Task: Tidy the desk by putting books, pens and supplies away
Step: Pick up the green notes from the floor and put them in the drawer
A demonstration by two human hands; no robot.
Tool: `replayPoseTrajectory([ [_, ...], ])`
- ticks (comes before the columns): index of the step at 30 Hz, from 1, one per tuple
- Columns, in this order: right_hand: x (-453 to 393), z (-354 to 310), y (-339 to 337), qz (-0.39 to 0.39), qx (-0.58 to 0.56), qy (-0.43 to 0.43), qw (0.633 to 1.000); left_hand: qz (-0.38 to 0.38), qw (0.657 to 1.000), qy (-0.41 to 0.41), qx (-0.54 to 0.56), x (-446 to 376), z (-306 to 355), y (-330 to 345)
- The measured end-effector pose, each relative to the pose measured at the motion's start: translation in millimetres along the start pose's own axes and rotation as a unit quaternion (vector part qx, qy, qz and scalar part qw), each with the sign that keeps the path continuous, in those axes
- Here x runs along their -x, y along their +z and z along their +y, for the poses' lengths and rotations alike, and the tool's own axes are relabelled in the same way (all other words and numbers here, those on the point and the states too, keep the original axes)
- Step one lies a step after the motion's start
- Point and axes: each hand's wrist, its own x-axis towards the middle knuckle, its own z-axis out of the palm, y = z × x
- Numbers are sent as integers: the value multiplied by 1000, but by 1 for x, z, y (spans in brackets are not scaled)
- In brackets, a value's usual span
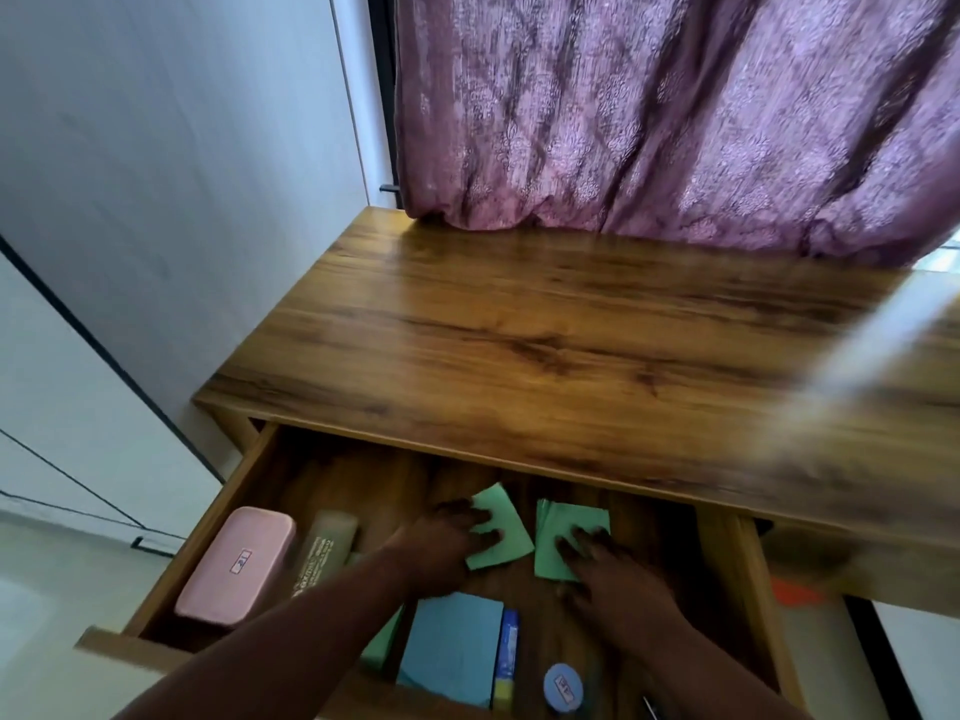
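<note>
Pressing two green paper pads into the open drawer, left hand spread flat on the left pad, right hand on the right pad. Risking knuckles catching under the desktop edge at twelve o'clock; leaving free room toward nine.

A wooden desk with a strong brown grain is filling the middle of the view, its drawer standing open toward six o'clock. A purple patterned curtain is hanging from twelve to two o'clock, its hem bunching on the desk's far edge, and daylight is showing past its lower corner at three o'clock. A pale grey wall is running from nine to eleven o'clock, while a light floor is lying at eight o'clock.
</note>
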Motion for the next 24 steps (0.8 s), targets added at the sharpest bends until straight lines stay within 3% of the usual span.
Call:
replayPoseTrajectory([
  [2,3,-2,1,-36,-16,17,999,-22,998,-26,49,0,2,5],
  [7,30,-11,-7,-4,-46,-4,999,-63,986,-62,143,24,14,-4],
  [11,76,-29,-1,-2,-92,-34,995,-20,990,-28,135,78,30,-6],
  [13,89,-33,13,0,-67,-13,998,60,994,-34,82,98,33,7],
  [16,98,-36,30,21,-51,5,998,77,994,-66,51,106,36,8],
  [20,97,-36,25,99,-16,24,995,141,990,7,27,103,40,-4],
  [24,96,-37,17,111,-5,30,993,157,988,-3,11,101,36,-7],
])
